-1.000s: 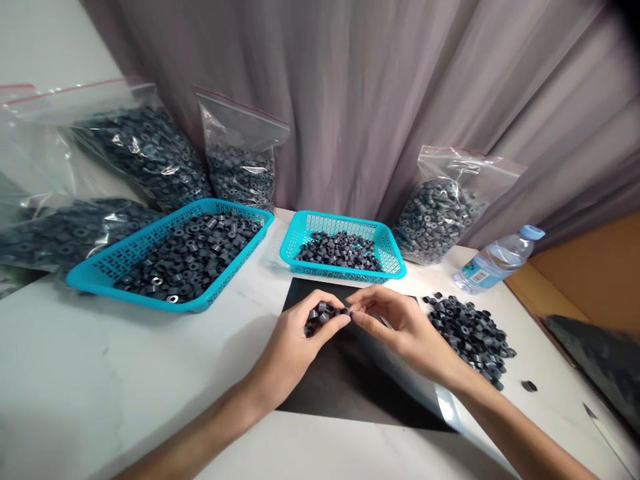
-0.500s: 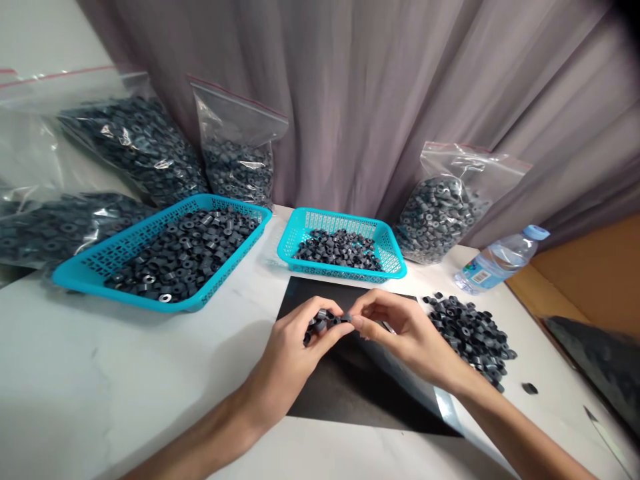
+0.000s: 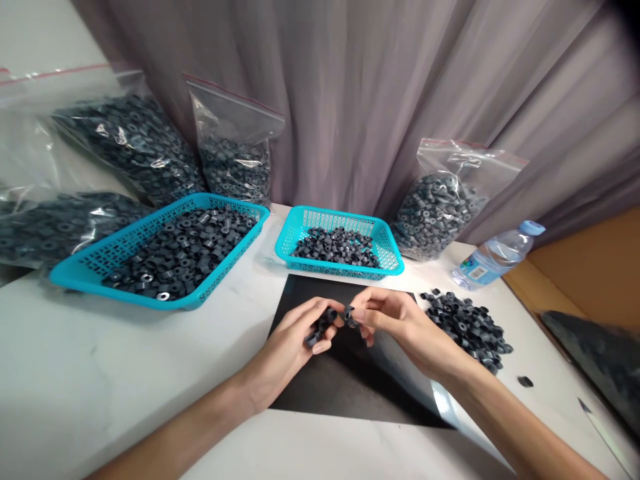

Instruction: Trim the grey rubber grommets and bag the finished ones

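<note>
Over the mat (image 3: 350,397), the right hand (image 3: 400,323) pinches one ring (image 3: 351,316) beside the left hand (image 3: 287,340), whose curled fingers hold several rings (image 3: 321,328); a light pinch and snug palm should best avoid spills.

A white table (image 3: 125,360) carries baskets (image 3: 213,283), bags (image 3: 435,217), rings (image 3: 465,327).

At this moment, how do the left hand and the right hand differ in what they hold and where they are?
The left hand cups several dark pieces, while the right hand pinches apparently a single piece. The right hand is nearer the loose pile; the left hand is farther from it. Both hands are partly over the black sheet.
</note>
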`<state>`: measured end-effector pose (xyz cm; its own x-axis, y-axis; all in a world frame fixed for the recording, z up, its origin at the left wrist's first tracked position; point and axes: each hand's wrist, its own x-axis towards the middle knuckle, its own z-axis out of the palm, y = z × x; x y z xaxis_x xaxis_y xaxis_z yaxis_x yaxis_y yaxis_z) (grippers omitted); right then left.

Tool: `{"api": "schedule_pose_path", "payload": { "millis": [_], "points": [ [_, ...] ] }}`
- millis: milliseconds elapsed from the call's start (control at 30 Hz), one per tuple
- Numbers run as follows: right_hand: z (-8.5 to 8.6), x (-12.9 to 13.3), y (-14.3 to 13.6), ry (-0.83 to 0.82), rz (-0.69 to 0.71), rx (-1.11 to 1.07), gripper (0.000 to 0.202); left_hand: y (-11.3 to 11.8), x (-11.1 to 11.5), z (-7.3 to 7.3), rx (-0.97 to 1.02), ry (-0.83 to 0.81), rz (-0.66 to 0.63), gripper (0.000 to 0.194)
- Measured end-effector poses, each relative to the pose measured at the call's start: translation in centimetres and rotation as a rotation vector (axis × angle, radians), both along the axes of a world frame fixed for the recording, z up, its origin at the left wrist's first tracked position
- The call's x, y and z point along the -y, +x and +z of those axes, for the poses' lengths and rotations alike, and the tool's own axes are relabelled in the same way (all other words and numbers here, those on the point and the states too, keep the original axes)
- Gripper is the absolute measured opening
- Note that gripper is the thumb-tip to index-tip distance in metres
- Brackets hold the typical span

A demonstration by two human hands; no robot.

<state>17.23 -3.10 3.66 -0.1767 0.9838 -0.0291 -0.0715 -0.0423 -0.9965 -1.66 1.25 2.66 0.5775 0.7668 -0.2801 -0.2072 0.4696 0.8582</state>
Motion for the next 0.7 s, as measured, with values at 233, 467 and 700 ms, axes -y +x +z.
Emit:
{"api": "schedule_pose_path", "payload": {
  "millis": [233, 467, 700],
  "points": [
    [-0.9, 0.2, -0.9, -0.005, -0.023, 0.146, 0.024, 0.3, 0.2, -1.0, 0.013, -0.113, 0.004, 0.019],
    [-0.6, 1.0, -3.1, 0.225, -0.088, 0.551, 0.010, 0.6, 0.4, -2.2, 0.077, -0.193, -0.032, 0.025],
    [-0.8, 1.2, -3.4, 0.321, -0.130, 0.724, 0.006, 0.7, 0.7, -3.1, 0.194, -0.346, -0.002, 0.027]
  ]
}}
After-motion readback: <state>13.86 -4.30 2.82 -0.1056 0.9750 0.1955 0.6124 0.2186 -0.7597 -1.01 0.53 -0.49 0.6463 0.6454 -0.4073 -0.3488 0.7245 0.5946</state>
